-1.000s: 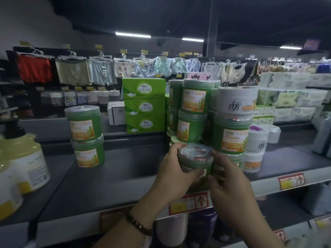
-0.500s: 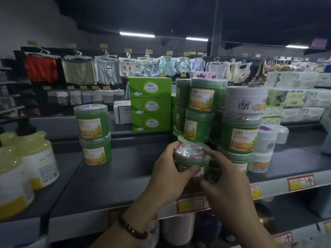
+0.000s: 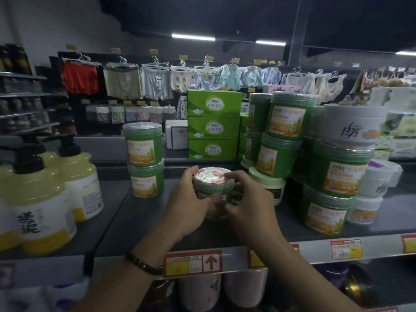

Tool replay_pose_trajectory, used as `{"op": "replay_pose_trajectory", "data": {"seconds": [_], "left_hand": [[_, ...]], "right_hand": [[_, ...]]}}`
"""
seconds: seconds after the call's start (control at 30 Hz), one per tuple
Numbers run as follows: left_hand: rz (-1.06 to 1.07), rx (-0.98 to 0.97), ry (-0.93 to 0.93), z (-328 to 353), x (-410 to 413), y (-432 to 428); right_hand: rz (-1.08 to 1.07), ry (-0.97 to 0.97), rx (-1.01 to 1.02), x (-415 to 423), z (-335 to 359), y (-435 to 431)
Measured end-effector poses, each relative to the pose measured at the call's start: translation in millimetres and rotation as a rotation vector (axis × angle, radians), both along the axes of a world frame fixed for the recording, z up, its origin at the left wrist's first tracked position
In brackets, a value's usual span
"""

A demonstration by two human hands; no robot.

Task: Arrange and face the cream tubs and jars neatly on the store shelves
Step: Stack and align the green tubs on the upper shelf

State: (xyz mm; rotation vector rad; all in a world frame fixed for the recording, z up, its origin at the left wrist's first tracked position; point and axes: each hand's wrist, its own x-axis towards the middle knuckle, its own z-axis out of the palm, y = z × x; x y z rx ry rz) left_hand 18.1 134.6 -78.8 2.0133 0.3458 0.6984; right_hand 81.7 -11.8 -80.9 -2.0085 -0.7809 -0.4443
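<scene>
A green cream jar (image 3: 212, 184) with a shiny sealed lid stands on the dark shelf (image 3: 144, 221) near its front edge. My left hand (image 3: 188, 203) grips its left side and my right hand (image 3: 246, 206) grips its right side, fingers curled round the lid and body. Two green jars (image 3: 144, 165) are stacked to the left. A taller pile of green jars (image 3: 286, 136) rises to the right, with more green jars (image 3: 335, 183) and white tubs (image 3: 354, 124) beside it.
Yellow pump bottles (image 3: 42, 199) stand at the left of the shelf. Green boxes (image 3: 212, 127) are stacked at the back. Price tags (image 3: 193, 263) run along the shelf's front rail, with jars on the shelf below. Clothes hang on a far rack.
The jar and both hands have moved left, away from the tall green pile, and sit lower on the shelf. The camera has shifted, showing more of the yellow bottles.
</scene>
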Motion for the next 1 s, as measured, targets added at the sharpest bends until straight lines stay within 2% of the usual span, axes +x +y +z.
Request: {"op": "replay_pose_trajectory", "data": {"seconds": [0.47,0.7,1.0], "left_hand": [[0.021,-0.062,0.043,1,-1,55],[0.046,-0.043,0.153,0,-12,61],[0.065,-0.039,0.149,6,-10,65]], "right_hand": [[0.052,0.067,-0.034,21,3,65],[0.069,0.077,-0.061,33,6,86],[0.084,0.089,-0.08,40,10,106]]}}
